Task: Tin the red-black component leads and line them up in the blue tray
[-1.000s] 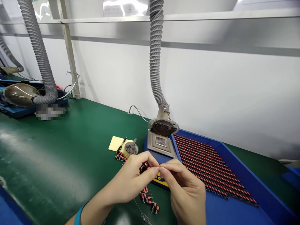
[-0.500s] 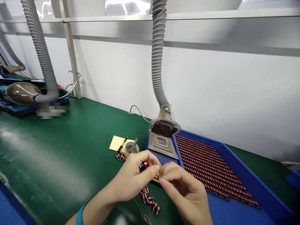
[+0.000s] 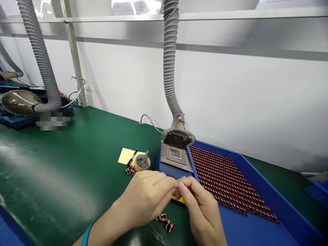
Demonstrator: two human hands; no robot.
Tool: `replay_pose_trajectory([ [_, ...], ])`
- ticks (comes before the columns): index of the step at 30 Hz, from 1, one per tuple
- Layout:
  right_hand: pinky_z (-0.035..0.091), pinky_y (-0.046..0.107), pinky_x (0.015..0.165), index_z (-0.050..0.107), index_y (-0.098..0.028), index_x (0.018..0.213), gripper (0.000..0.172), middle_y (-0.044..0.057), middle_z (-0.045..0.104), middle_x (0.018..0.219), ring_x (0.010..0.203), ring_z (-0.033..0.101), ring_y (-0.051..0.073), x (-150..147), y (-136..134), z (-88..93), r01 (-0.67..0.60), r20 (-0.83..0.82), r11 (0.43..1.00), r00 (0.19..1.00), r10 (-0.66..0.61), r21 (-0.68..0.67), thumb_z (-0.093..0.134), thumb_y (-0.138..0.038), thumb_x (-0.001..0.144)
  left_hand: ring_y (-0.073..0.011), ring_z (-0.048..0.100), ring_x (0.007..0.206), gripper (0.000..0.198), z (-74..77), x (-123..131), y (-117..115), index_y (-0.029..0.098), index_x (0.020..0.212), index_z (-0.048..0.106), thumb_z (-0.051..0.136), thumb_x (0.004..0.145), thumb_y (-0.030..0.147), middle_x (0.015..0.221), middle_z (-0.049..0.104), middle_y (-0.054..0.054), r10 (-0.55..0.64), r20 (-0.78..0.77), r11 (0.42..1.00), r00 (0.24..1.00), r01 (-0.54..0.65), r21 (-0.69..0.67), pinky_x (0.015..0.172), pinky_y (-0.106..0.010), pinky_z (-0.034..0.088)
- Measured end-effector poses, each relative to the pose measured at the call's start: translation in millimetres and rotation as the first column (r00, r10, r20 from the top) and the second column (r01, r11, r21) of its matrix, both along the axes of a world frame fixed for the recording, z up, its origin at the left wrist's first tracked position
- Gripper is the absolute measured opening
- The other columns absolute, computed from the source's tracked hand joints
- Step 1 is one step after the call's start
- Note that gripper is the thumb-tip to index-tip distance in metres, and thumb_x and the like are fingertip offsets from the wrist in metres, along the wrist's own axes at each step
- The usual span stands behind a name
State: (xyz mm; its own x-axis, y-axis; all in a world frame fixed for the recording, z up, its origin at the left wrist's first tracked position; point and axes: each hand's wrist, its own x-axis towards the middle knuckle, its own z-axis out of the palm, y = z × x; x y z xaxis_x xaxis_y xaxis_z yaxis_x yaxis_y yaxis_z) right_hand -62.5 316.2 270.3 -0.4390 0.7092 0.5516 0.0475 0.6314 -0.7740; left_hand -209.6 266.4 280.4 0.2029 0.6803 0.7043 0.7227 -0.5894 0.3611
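Observation:
My left hand (image 3: 151,196) and my right hand (image 3: 202,208) meet fingertip to fingertip in front of the blue solder pot unit (image 3: 174,166). Both are pinched closed; whatever lies between the fingertips is too small or hidden to make out. Small red and black parts (image 3: 168,225) lie on the green table (image 3: 77,177) just below my left hand, beside a tangle of thin wire (image 3: 159,238). More such parts (image 3: 130,170) are near a round tub (image 3: 142,162) of grey material.
A blue tray (image 3: 246,229) on the right holds rows of red and black parts (image 3: 225,177). A fume hood (image 3: 178,136) hangs over the solder pot. Yellow paper (image 3: 125,156) and a black pen (image 3: 132,157) lie left of it. Another hood (image 3: 20,102) stands far left.
My left hand has rolled over, its back now facing up and covering some loose parts. My right fingertips have closed in against the left ones. The view has shifted slightly.

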Motion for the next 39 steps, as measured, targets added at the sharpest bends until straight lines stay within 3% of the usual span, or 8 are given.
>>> replay_pose_trajectory([
  [3,0.043,0.025,0.054,0.051,-0.020,0.063,0.034,-0.001,0.048,0.057,0.056,0.050,0.013,-0.3,2.1,-2.8,-0.151,-0.238,0.971,0.966,0.104,-0.188,0.040,-0.027,0.095,-0.0102,0.051,0.057,0.019,0.8,0.2,-1.7,0.015,0.081,0.056,0.041,0.091,0.012,0.067,0.062,0.000,0.035,0.009,0.998,0.999,-0.036,0.056,0.057,-0.023,0.037],
  [12,0.046,0.028,0.064,0.064,-0.023,0.089,0.022,0.002,0.064,0.076,0.070,0.058,0.016,1.5,-1.1,1.7,0.080,-0.106,0.941,0.993,-0.048,0.330,0.057,-0.004,0.081,-0.0080,0.056,0.064,0.015,5.1,-0.6,-4.2,0.016,0.085,0.057,0.044,0.091,0.015,0.075,0.066,0.000,-0.026,0.173,0.998,0.985,0.035,-0.050,0.060,-0.018,0.041],
  [18,0.042,0.024,0.047,0.047,-0.020,0.060,0.036,-0.001,0.046,0.052,0.049,0.048,0.013,-1.2,0.3,-0.1,-0.225,-0.224,0.948,0.959,0.174,-0.224,0.040,-0.029,0.094,-0.0111,0.049,0.053,0.021,0.9,1.2,-1.2,0.015,0.078,0.058,0.041,0.090,0.012,0.061,0.060,0.000,0.034,-0.050,0.990,0.998,-0.027,0.135,0.052,-0.025,0.035],
  [22,0.051,0.028,0.066,0.064,-0.022,0.084,0.010,0.003,0.064,0.074,0.072,0.061,0.017,2.9,3.2,-0.9,-0.127,-0.241,0.992,0.962,0.130,0.027,0.056,-0.018,0.087,-0.0085,0.057,0.063,0.015,4.9,0.4,-2.9,0.017,0.086,0.058,0.044,0.090,0.014,0.074,0.066,0.000,-0.050,0.222,0.997,0.974,0.060,-0.041,0.060,-0.018,0.042],
  [27,0.049,0.028,0.075,0.063,-0.023,0.094,0.025,0.002,0.066,0.084,0.083,0.061,0.017,1.5,0.5,-1.7,0.071,-0.109,0.931,0.993,-0.033,0.358,0.056,-0.003,0.081,-0.0082,0.056,0.064,0.014,3.3,1.0,-1.7,0.015,0.086,0.058,0.044,0.091,0.015,0.074,0.065,0.000,-0.051,0.201,0.995,0.978,0.066,-0.071,0.060,-0.018,0.042],
  [31,0.041,0.022,0.049,0.052,-0.020,0.066,0.027,-0.002,0.051,0.058,0.052,0.050,0.011,-1.7,-0.3,-2.4,-0.047,-0.064,0.998,0.997,0.045,-0.035,0.046,-0.020,0.091,-0.0111,0.049,0.052,0.025,-1.0,2.0,0.6,0.015,0.076,0.058,0.037,0.091,0.014,0.060,0.059,-0.001,0.071,-0.102,0.991,0.992,-0.058,0.123,0.050,-0.025,0.033],
  [34,0.043,0.023,0.051,0.051,-0.020,0.062,0.036,-0.002,0.049,0.052,0.052,0.051,0.012,-0.8,2.3,-2.5,-0.218,-0.261,0.958,0.951,0.165,-0.188,0.040,-0.027,0.095,-0.0102,0.050,0.053,0.023,0.2,1.5,-0.9,0.016,0.078,0.057,0.038,0.091,0.013,0.061,0.060,0.000,0.066,-0.039,0.991,0.997,-0.061,0.116,0.052,-0.024,0.034],
  [39,0.050,0.027,0.071,0.067,-0.027,0.095,0.023,0.001,0.067,0.082,0.080,0.062,0.017,3.0,4.4,-0.5,-0.058,-0.205,0.989,0.975,0.085,0.135,0.058,-0.009,0.084,-0.0076,0.056,0.062,0.014,6.8,-0.4,-6.0,0.017,0.085,0.057,0.045,0.091,0.017,0.074,0.066,0.000,-0.057,0.280,0.988,0.958,0.095,-0.125,0.058,-0.017,0.041],
])
